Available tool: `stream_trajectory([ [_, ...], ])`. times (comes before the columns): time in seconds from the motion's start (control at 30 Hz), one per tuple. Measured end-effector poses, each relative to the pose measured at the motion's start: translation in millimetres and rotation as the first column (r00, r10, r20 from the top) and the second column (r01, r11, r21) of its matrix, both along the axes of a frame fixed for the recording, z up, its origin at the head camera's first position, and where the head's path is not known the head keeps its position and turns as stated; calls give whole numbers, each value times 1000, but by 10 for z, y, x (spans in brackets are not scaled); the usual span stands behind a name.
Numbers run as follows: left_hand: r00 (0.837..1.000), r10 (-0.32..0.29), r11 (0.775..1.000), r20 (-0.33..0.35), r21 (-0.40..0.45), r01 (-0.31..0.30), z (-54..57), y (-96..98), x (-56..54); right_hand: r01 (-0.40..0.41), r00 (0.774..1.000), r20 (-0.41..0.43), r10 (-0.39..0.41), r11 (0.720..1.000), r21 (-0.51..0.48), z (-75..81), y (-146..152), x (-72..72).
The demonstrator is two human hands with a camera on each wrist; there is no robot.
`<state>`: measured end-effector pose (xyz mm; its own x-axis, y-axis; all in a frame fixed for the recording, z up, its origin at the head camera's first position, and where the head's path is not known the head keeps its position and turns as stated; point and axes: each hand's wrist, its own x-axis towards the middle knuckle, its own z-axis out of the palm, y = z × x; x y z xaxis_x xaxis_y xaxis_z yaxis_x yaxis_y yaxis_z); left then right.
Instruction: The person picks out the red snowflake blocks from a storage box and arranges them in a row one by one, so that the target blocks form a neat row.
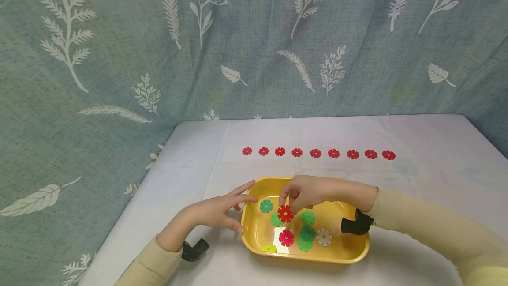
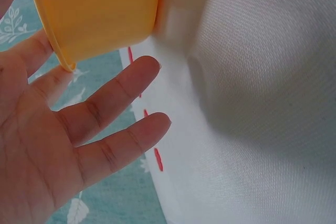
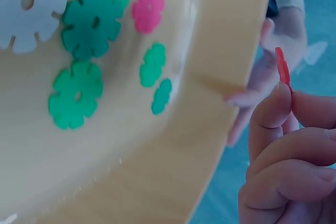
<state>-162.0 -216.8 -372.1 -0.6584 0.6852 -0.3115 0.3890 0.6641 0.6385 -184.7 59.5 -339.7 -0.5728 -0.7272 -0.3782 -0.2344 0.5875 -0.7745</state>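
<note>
My right hand (image 1: 307, 192) is over the yellow tray (image 1: 349, 256), pinching a red notched plastic disc (image 1: 285, 214) between thumb and finger. In the right wrist view the red disc (image 3: 282, 66) shows edge-on at the fingertips, above the tray's rim. My left hand (image 1: 216, 211) rests at the tray's left end, fingers spread and mostly straight, some at the rim. From the left wrist, two fingers (image 2: 123, 135) stretch out below the tray's outer wall (image 2: 100, 14). Inside the tray lie several green discs (image 1: 308, 217), a pink one (image 1: 286, 238), a white one (image 1: 324, 237) and a yellow one (image 1: 269, 248).
Several red discs (image 1: 315, 153) lie in a straight, spaced row on the white tablecloth (image 1: 222, 167), beyond the tray. A blue-green curtain with white leaf prints (image 1: 254, 56) hangs behind the table and on its left. Black wrist devices (image 1: 194, 250) sit at both cuffs.
</note>
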Motion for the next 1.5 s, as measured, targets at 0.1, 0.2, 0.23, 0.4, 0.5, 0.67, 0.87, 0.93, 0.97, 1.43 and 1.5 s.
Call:
stream_trajectory([
  [0.1, 1000, 3, 1000, 1, -2, -3, 4, 2, 5, 34, 999, -7, -34, 999, 0, 51, 92, -22],
  [0.2, 1000, 10, 1000, 5, -5, -10, 5, -1, 9, 54, 999, 4, -54, 998, -19, 88, 186, -48],
  [0.23, 1000, 13, 1000, 8, -6, -13, 6, -3, 11, 59, 998, 5, -58, 998, -28, 96, 218, -56],
  [0.4, 1000, 15, 1000, 9, -3, -15, 8, -12, 17, 94, 995, 22, -93, 993, -73, 131, 369, -87],
  [0.5, 1000, 10, 1000, 4, -3, -10, 12, -11, 18, 137, 990, 44, -133, 987, -87, 147, 459, -106],
  [0.67, 1000, 14, 1000, 7, -12, -14, 21, 1, 18, 208, 976, 81, -200, 972, -109, 194, 624, -151],
  [0.87, 1000, 19, 1000, 5, -12, -19, 19, 7, 20, 265, 964, 74, -257, 954, -141, 286, 852, -210],
  [0.93, 1000, 18, 1000, 4, -9, -18, 17, 6, 20, 283, 959, 67, -276, 947, -150, 315, 935, -230],
  [0.97, 1000, 17, 1000, 4, -8, -17, 16, 6, 20, 287, 958, 59, -282, 945, -154, 327, 978, -239],
  [1.43, 1000, 9, 1000, -8, -11, -9, -1, -5, 5, 442, 893, -26, -450, 886, -143, 387, 1628, -376],
  [1.5, 1000, 9, 1000, -10, -11, -9, 0, -3, 5, 468, 878, -39, -477, 872, -141, 376, 1726, -391],
])
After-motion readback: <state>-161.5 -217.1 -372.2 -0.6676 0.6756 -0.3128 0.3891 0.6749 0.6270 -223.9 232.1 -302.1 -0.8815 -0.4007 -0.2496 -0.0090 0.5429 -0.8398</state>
